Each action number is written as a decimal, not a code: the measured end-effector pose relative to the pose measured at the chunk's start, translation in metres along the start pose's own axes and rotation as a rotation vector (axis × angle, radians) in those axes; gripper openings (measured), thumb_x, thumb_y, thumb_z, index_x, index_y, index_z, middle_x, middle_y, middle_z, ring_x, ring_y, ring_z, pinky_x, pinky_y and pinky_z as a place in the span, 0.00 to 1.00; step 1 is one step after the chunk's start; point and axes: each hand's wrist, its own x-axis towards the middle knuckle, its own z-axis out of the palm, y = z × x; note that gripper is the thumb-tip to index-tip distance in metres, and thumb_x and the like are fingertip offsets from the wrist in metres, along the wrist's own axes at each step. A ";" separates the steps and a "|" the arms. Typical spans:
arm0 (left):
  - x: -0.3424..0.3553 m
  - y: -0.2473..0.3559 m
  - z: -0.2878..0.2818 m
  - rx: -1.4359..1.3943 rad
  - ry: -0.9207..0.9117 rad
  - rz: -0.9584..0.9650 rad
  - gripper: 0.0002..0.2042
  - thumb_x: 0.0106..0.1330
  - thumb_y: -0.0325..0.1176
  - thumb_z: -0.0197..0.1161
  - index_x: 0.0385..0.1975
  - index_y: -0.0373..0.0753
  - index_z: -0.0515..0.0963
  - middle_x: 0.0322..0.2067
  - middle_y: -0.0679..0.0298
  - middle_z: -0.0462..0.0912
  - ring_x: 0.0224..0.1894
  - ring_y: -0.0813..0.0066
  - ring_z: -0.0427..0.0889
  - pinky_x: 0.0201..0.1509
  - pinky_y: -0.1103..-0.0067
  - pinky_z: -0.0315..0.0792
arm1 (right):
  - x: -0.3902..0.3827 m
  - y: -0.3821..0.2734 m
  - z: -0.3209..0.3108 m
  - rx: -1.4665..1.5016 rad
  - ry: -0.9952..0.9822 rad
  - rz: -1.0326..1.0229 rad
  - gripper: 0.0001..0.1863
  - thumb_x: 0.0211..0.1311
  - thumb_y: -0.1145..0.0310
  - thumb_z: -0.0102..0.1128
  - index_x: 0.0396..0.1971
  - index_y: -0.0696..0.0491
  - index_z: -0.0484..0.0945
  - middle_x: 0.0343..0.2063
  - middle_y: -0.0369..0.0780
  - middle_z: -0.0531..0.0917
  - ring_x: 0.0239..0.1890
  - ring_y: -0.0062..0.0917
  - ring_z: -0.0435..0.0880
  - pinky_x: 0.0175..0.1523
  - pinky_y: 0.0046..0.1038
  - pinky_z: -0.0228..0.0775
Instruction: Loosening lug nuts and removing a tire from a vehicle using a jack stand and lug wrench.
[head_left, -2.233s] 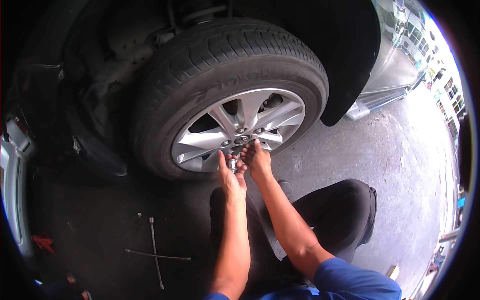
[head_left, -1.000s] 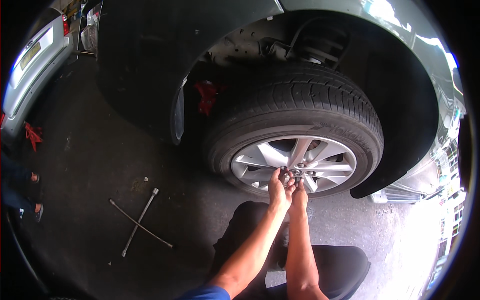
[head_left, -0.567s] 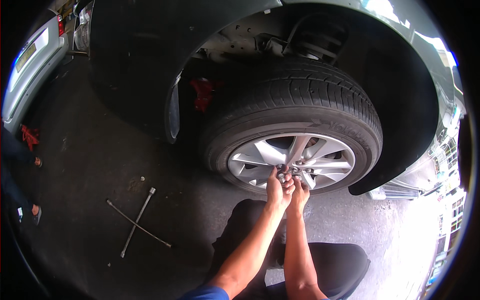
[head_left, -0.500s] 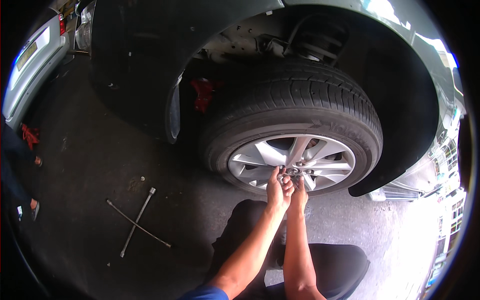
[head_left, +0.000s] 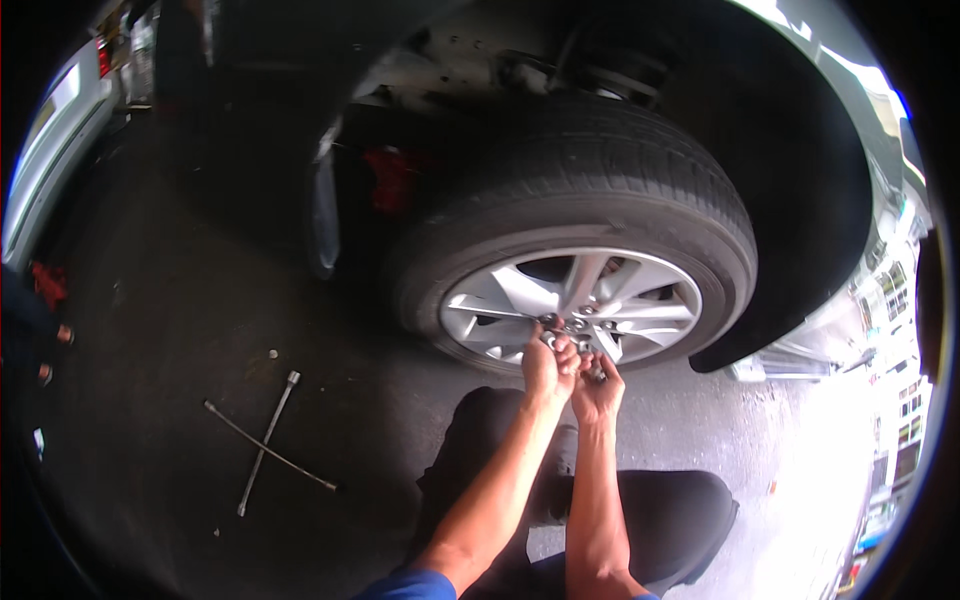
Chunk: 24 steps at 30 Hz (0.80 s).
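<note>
A car wheel with a silver multi-spoke rim point(head_left: 533, 285) and a black tire point(head_left: 590, 220) is in front of me, under the wheel arch. My left hand point(head_left: 548, 366) is curled just below the wheel's centre. Small shiny metal pieces, looking like lug nuts, show between its fingers, and its thumb is near the hub. Beside it, my right hand point(head_left: 598, 392) pinches what looks like a lug nut point(head_left: 599, 374) in front of the lower rim. Parts of the hub are hidden behind my fingers.
A cross-shaped lug wrench point(head_left: 262, 447) lies on the dark floor at left. Red jack stand-like objects show behind the tire point(head_left: 390, 180) and at far left point(head_left: 48, 285). Another person's feet point(head_left: 62, 335) are at the left edge, near a silver car point(head_left: 55, 150).
My right hand has drawn back from the hub, and its fingers now show a small metal piece. My left hand stays near the wheel's centre. The whole view has shifted slightly.
</note>
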 end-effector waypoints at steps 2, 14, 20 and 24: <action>-0.001 -0.016 0.006 0.060 0.060 0.035 0.17 0.83 0.48 0.44 0.45 0.40 0.72 0.19 0.71 0.65 0.16 0.82 0.59 0.16 0.83 0.53 | 0.011 -0.027 -0.004 -0.137 -0.224 0.057 0.14 0.76 0.61 0.55 0.37 0.58 0.76 0.25 0.35 0.72 0.27 0.22 0.72 0.29 0.21 0.67; 0.010 -0.002 -0.006 0.140 0.038 0.076 0.19 0.83 0.49 0.41 0.43 0.41 0.72 0.19 0.71 0.67 0.16 0.80 0.61 0.17 0.82 0.54 | -0.001 -0.010 0.048 -0.476 -0.089 0.050 0.25 0.82 0.49 0.42 0.48 0.60 0.73 0.27 0.36 0.70 0.25 0.20 0.69 0.24 0.21 0.57; 0.000 -0.004 -0.002 0.247 0.099 0.101 0.18 0.83 0.49 0.41 0.42 0.42 0.73 0.19 0.71 0.67 0.17 0.80 0.62 0.19 0.81 0.55 | -0.001 0.001 0.045 -0.882 0.112 -0.345 0.14 0.75 0.58 0.61 0.40 0.54 0.77 0.24 0.30 0.71 0.20 0.16 0.66 0.21 0.20 0.55; 0.011 0.003 -0.014 0.151 -0.054 0.096 0.18 0.80 0.54 0.49 0.44 0.44 0.71 0.21 0.71 0.69 0.17 0.81 0.63 0.18 0.82 0.55 | 0.000 0.008 0.049 -0.580 0.104 -0.228 0.17 0.77 0.55 0.57 0.41 0.56 0.78 0.23 0.31 0.70 0.17 0.17 0.62 0.20 0.21 0.53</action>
